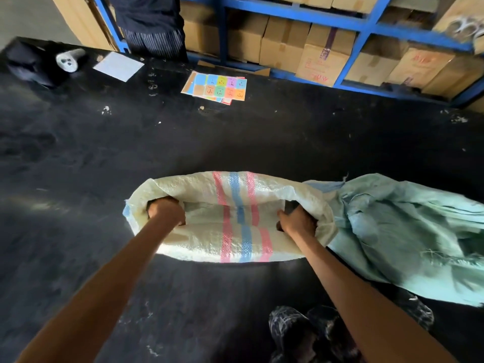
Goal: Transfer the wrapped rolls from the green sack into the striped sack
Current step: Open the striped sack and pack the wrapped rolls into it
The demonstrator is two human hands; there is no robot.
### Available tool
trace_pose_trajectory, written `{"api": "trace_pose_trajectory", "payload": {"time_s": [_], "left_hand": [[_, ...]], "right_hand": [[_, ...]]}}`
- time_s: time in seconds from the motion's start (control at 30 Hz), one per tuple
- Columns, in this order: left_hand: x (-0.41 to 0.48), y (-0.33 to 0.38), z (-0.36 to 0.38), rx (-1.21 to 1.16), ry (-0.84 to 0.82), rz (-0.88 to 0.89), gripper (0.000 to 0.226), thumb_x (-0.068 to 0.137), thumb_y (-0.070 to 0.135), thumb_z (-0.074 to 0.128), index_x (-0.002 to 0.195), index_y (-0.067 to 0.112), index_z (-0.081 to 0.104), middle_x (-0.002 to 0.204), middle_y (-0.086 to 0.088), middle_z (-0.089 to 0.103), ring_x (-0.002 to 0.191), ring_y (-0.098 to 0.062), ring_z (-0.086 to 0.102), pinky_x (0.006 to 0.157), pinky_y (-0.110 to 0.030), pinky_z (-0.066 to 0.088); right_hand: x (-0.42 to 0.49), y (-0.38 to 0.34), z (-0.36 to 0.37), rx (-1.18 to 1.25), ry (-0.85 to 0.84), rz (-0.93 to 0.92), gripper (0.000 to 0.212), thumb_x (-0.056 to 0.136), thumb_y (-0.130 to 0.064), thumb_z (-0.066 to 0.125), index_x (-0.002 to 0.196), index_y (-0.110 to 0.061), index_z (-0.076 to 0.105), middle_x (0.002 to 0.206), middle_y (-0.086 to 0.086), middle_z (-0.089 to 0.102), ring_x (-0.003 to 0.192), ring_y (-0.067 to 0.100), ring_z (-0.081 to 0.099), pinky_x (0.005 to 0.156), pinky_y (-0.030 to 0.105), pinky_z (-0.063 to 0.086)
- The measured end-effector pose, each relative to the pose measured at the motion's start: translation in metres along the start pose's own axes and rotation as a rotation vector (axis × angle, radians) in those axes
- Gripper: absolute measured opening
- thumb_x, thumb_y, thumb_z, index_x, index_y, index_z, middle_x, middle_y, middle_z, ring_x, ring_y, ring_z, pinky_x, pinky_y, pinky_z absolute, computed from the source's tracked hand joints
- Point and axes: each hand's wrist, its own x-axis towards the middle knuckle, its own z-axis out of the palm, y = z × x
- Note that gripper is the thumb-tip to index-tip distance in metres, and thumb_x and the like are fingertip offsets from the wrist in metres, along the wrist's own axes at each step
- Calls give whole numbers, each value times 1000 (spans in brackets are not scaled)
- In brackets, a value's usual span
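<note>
A white woven striped sack (235, 242) with pink and blue bands lies on the black table, its mouth facing me. My left hand (166, 212) grips the left side of the sack's rim, fingers curled into the opening. At the right side of the rim, my right hand (297, 221) grips the fabric next to something dark inside. The green sack (408, 231) lies crumpled and flat to the right, touching the striped sack. Dark wrapped rolls (309, 334) with white scuffs lie at the near table edge, between my forearms.
A black table (104, 166) spreads out in front. A sheet of coloured labels (216, 86), a white paper (118, 66) and a tape roll (68, 61) lie at its far side. A person stands behind it. Blue shelving (340, 22) holds cardboard boxes.
</note>
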Motion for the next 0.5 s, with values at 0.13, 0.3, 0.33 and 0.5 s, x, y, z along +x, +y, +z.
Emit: {"api": "trace_pose_trajectory", "payload": {"time_s": [0.13, 0.3, 0.33, 0.5], "left_hand": [[-22, 5, 31, -268, 209, -7, 39, 89, 40, 62, 116, 11, 68, 106, -7, 69, 104, -27, 66, 79, -34, 49], [-35, 12, 39, -609, 312, -57, 40, 92, 42, 57, 110, 9, 70, 104, -14, 71, 93, -34, 66, 86, -41, 54], [-36, 14, 36, -633, 274, -61, 46, 93, 45, 57, 120, 9, 66, 117, -16, 69, 107, -37, 64, 94, -44, 52], [-33, -2, 7, -477, 32, -71, 64, 88, 60, 62, 128, 10, 61, 125, -10, 63, 120, -30, 58, 101, -38, 45]], "right_hand": [[2, 10, -4, -62, -29, -45, 70, 89, -43, 69, 142, -4, 45, 141, 15, 55, 132, 36, 50, 113, 43, 39], [-7, 14, 2, -72, -80, -112, 45, 92, -48, 60, 111, -7, 64, 108, 10, 70, 109, 33, 65, 94, 36, 50], [-11, 12, 1, -75, -86, -125, 45, 91, -49, 58, 109, -8, 66, 107, 9, 71, 109, 32, 65, 93, 36, 51], [-16, -1, -21, -217, -160, -134, 55, 93, -49, 58, 132, -10, 57, 127, 10, 63, 123, 32, 57, 98, 36, 44]]}}
